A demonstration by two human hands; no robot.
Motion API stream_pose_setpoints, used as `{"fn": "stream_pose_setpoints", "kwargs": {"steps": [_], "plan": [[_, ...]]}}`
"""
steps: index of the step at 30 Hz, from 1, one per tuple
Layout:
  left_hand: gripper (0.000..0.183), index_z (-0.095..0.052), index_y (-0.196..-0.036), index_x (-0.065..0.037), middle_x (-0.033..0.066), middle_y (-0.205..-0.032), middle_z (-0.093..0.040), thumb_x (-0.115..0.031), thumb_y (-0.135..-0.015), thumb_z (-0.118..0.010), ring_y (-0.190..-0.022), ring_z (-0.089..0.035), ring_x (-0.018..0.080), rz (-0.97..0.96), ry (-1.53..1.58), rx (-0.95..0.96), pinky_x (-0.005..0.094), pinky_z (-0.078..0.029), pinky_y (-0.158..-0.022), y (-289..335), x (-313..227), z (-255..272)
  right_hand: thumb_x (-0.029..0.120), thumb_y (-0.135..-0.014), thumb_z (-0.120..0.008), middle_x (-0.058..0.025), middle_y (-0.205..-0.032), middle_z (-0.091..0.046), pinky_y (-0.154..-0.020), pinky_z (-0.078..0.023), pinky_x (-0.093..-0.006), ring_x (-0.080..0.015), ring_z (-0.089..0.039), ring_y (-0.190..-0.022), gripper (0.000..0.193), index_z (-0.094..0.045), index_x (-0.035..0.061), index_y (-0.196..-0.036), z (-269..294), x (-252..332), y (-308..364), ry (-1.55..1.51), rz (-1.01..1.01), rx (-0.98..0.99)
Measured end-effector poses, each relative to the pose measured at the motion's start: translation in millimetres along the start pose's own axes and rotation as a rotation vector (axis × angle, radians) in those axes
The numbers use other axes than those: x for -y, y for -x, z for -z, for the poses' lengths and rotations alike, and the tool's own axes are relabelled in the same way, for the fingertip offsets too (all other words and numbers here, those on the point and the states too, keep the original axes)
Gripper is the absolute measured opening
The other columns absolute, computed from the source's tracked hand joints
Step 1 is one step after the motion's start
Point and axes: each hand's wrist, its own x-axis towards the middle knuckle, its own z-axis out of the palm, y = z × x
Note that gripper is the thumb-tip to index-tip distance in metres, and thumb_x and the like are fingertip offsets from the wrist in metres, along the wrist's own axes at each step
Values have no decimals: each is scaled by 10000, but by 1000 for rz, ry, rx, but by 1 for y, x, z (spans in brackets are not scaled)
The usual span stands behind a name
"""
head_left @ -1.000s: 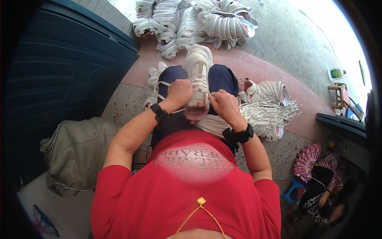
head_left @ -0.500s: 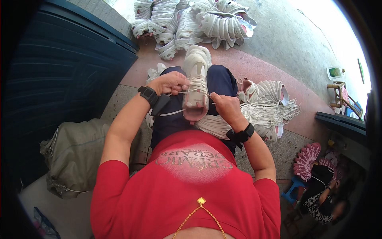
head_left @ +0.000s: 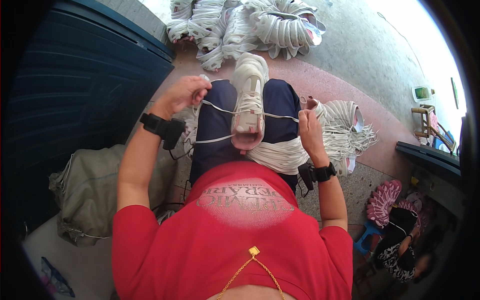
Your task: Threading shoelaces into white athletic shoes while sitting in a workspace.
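A white and pale grey shoe upper (head_left: 248, 107) with a pink lining sits between my knees, its toe pointing away from me. White lace (head_left: 220, 108) crosses its upper rows and runs out to both sides. My left hand (head_left: 189, 92), fingers pinched, is beyond the left knee at one end of the lace. On the other side my right hand (head_left: 311, 131) pinches the other end, and that stretch is nearly straight. A further loose strand lies across my left thigh from the upper's heel opening.
Stacked white uppers (head_left: 287, 32) lie on the floor ahead. More uppers (head_left: 340, 114) and a bundle of white laces (head_left: 280, 156) are at my right. A stuffed sack (head_left: 102, 192) and a dark blue door (head_left: 85, 85) stand left. Another person (head_left: 402, 250) sits at the lower right.
Both hands have moved outward from the upper, the left farther and a little forward. The lace between them and the upper has lengthened on both sides.
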Motion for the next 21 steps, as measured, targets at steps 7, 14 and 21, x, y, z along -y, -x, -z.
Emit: {"fn": "stream_pose_setpoints", "kwargs": {"steps": [7,14,21], "plan": [[227,-614,-1130,3,-68,-670,-410,-190,-1015,-580,-510,-337,6,-522,-88,-695,180,-263,-435,70,-111,148,188,-982,-521,-243,-921,-670,-781,-495,-457,-425,-627,-873,248,-661,-14,-1012,-38,41,16,-232,75,338],[284,-611,-1224,25,23,-878,-663,-145,-999,-581,-760,-590,82,-411,-420,-394,215,-479,-735,42,-25,54,166,-930,-569,-191,-912,-664,-788,-502,-484,-407,-639,-871,200,-701,16,-950,-55,42,-1,-112,100,214],[127,-718,-865,-38,95,-890,-685,-147,-887,-657,-975,-628,296,-907,-1211,-307,402,-486,-878,9,89,-61,130,-828,-609,-115,-847,-645,-754,-481,-461,-318,-631,-858,96,-681,68,-810,-61,59,-10,307,343,135]]}}
